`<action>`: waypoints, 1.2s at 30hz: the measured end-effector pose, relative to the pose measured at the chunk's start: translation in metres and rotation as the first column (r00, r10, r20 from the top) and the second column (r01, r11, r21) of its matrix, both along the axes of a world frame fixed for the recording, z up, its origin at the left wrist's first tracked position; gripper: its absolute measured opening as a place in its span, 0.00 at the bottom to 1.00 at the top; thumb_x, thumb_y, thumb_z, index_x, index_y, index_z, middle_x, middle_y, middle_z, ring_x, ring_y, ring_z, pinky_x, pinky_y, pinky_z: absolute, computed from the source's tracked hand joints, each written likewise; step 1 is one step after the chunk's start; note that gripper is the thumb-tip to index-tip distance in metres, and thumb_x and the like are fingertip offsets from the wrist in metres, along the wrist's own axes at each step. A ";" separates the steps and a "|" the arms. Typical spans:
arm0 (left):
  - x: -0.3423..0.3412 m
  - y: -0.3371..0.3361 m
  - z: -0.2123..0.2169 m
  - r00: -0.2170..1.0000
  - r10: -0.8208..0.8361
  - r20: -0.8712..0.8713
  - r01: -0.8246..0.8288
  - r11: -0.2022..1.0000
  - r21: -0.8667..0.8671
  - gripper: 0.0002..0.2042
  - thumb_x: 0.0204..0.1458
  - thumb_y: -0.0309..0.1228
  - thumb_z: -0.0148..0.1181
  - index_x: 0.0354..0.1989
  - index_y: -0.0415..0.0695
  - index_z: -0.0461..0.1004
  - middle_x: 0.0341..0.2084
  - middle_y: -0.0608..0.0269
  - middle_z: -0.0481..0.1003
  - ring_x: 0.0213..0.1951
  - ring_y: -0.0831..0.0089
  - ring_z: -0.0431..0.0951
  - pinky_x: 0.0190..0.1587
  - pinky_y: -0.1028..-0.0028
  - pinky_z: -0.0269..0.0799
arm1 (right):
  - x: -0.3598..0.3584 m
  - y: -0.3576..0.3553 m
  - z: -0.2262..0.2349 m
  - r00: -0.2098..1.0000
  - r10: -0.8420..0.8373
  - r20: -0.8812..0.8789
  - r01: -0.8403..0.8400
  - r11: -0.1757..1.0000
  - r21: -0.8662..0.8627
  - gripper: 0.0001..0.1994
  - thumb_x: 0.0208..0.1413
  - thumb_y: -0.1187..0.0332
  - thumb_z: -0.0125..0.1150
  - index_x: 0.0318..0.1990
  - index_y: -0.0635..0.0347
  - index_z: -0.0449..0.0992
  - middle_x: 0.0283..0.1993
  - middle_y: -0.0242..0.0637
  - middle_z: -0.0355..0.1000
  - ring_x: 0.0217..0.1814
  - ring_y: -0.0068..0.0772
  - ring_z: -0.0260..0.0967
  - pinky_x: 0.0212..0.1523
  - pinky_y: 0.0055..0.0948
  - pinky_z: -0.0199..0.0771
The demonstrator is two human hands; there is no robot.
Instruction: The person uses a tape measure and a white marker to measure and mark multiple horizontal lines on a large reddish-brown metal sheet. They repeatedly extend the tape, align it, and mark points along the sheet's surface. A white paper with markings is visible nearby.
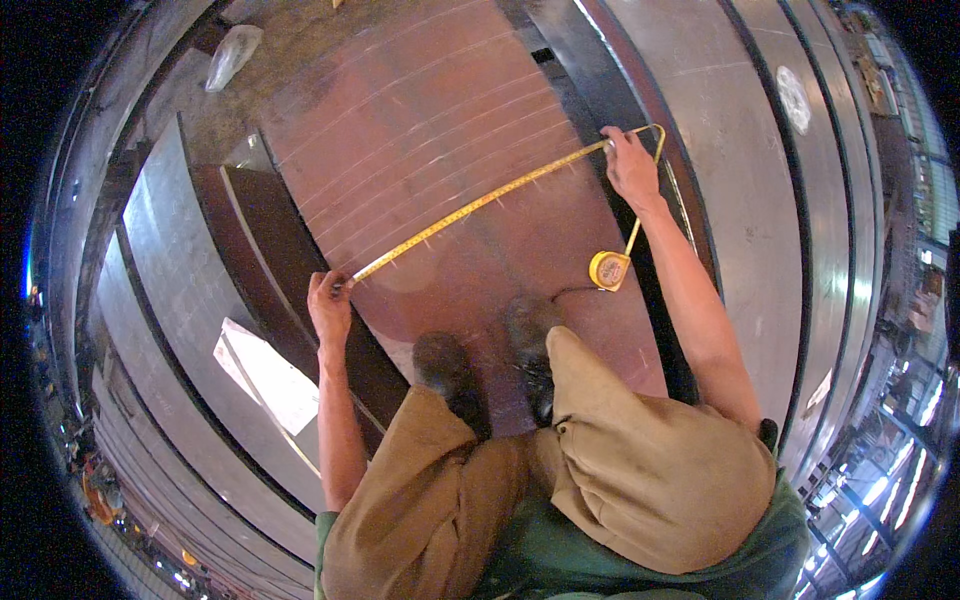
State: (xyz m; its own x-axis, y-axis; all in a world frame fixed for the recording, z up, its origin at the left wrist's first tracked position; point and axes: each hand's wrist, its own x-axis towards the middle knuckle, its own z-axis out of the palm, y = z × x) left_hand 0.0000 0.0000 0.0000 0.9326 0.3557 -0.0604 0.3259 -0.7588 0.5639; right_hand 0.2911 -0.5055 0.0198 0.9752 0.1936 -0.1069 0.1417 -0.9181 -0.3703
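Left hand: the left hand (329, 308) is closed, pinching the free end of the tape blade (470, 208) down at the plate's edge, at about 9 o'clock from the feet.
Right hand: the right hand (631, 165) is closed on the blade at the opposite edge, at about 1 o'clock, with a yellow loop of tape curling round above it.
Tape: the yellow blade runs diagonally across the rusty plate (440, 130), slightly bowed; the round yellow tape case (609, 270) lies just beside the right forearm.
Risk, slip: I judge the pinched end could slide off the edge, since only fingertips hold it, and the reading would shift.
Risk, sag: the bow in the blade may give a longer figure than the true width.
Risk, snap-back: a released blade could whip toward the fingers.
Risk, footing: the boots (450, 370) stand on the plate near its edge; a step back could miss it.
Plate: flat, reddish-brown, dull, scored with pale chalk lines.
Surroundings: grey steel sheets (760, 150), smooth and glossy, stacked in long strips.
Paper: a white sheet (268, 375) lies at 8 o'clock.
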 end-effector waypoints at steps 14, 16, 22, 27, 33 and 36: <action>-0.024 0.057 -0.042 0.997 -0.073 0.036 0.078 0.982 -0.170 0.13 0.57 0.28 0.63 0.49 0.36 0.78 0.39 0.48 0.75 0.43 0.54 0.77 0.45 0.61 0.74 | -0.042 0.033 -0.011 0.923 -0.313 0.225 0.280 0.945 0.167 0.17 0.51 0.69 0.65 0.51 0.52 0.75 0.39 0.50 0.74 0.42 0.56 0.76 0.42 0.51 0.79; -0.007 0.027 -0.044 0.994 -0.090 -0.056 0.086 0.995 -0.057 0.12 0.56 0.26 0.64 0.48 0.36 0.78 0.39 0.50 0.75 0.41 0.56 0.77 0.43 0.64 0.73 | -0.033 0.010 -0.018 0.917 -0.283 0.281 0.248 0.956 0.154 0.17 0.52 0.69 0.65 0.51 0.52 0.76 0.37 0.50 0.74 0.42 0.56 0.76 0.42 0.51 0.78; 0.002 -0.002 -0.022 0.997 -0.070 -0.032 0.071 0.997 0.028 0.15 0.56 0.33 0.68 0.46 0.37 0.79 0.36 0.50 0.75 0.41 0.54 0.77 0.46 0.61 0.73 | -0.020 -0.014 -0.011 0.922 -0.267 0.281 0.226 0.959 0.170 0.18 0.53 0.65 0.64 0.52 0.54 0.75 0.41 0.51 0.75 0.41 0.58 0.77 0.41 0.55 0.80; 0.001 0.012 -0.014 0.993 -0.069 -0.098 0.081 0.989 0.123 0.18 0.56 0.39 0.67 0.44 0.34 0.79 0.40 0.47 0.77 0.42 0.48 0.77 0.49 0.55 0.71 | -0.023 0.006 -0.014 0.871 -0.310 0.381 0.210 0.936 0.282 0.14 0.55 0.70 0.64 0.50 0.51 0.75 0.34 0.49 0.72 0.37 0.57 0.74 0.38 0.50 0.76; 0.003 0.010 -0.016 0.991 -0.089 -0.102 0.099 0.990 0.096 0.15 0.55 0.36 0.67 0.44 0.37 0.79 0.35 0.50 0.75 0.39 0.51 0.76 0.44 0.59 0.71 | -0.025 0.008 0.003 0.890 -0.364 0.276 0.259 0.900 0.351 0.14 0.57 0.72 0.63 0.51 0.53 0.75 0.35 0.49 0.73 0.39 0.57 0.74 0.39 0.51 0.75; 0.002 0.008 -0.013 0.991 -0.066 -0.118 0.073 0.996 0.056 0.14 0.54 0.33 0.68 0.43 0.37 0.79 0.35 0.51 0.75 0.38 0.52 0.76 0.43 0.58 0.71 | -0.033 0.016 0.005 0.892 -0.378 0.249 0.261 0.879 0.400 0.13 0.58 0.73 0.62 0.50 0.54 0.75 0.36 0.50 0.73 0.39 0.58 0.74 0.40 0.49 0.75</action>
